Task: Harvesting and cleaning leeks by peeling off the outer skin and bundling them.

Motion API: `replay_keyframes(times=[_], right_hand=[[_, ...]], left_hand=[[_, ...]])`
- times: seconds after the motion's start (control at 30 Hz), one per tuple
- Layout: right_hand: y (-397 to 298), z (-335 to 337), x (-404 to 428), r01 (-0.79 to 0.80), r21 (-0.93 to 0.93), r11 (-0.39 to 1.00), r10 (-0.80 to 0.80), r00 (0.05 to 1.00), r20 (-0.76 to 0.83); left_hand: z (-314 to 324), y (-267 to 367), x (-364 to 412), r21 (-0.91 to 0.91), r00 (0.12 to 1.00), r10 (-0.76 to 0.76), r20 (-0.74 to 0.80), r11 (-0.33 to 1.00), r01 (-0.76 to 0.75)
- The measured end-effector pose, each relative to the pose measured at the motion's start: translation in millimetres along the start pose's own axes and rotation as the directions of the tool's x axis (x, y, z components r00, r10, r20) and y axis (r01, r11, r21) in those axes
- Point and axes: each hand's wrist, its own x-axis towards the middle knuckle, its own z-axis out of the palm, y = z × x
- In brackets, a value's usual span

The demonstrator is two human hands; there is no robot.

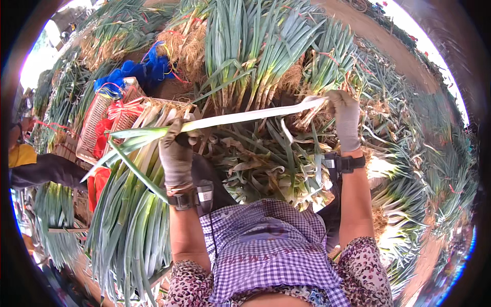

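Observation:
A long green onion (245, 118) stretches almost level between my two gloved hands, its white stalk to the right and its green leaves to the left. My left hand (177, 142) grips it where white turns to green. At the far right end, the fingers of my right hand (344, 111) pinch the white tip; whether that is the stalk itself or a loosened outer layer is unclear. Beside and below my left hand lies a pile of green onions (130, 215), white ends up and leaves hanging down. Stripped leaves (261, 161) cover the ground beneath the held stalk.
Bundled green onions with roots (245, 57) stand ahead. At the left are a plastic basket (94, 126) with red ties, blue netting (142, 71) and another person's leg (46, 170). More green onions (406, 207) lie along the right. A checked apron (268, 245) covers my lap.

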Motion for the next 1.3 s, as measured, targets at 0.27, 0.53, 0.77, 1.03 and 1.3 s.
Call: replay_keyframes(times=[0.27,0.53,0.77,1.03,1.3], right_hand=[[97,-99,38,-0.100,-0.428,0.898,-0.033,0.956,-0.291],[26,-108,12,0.375,-0.064,0.925,-0.375,0.927,0.019],[22,34,-40,0.384,-0.372,0.845,-0.147,0.835,0.530],[52,120,-86,0.167,-0.104,0.980,-0.027,0.638,0.769],[30,117,-105,0.520,-0.075,0.851,-0.401,0.736,0.546]], left_hand=[[23,0,-13,0.253,0.941,0.239,-0.238,0.951,-0.177],[-58,38,-26,0.116,0.961,0.274,-0.039,0.956,-0.268],[-67,32,-56,0.363,0.947,0.283,0.153,0.875,-0.320],[-78,28,-89,0.127,0.978,0.190,0.088,0.971,-0.200],[-95,23,-107,0.244,0.982,0.172,-0.084,0.958,-0.147]])
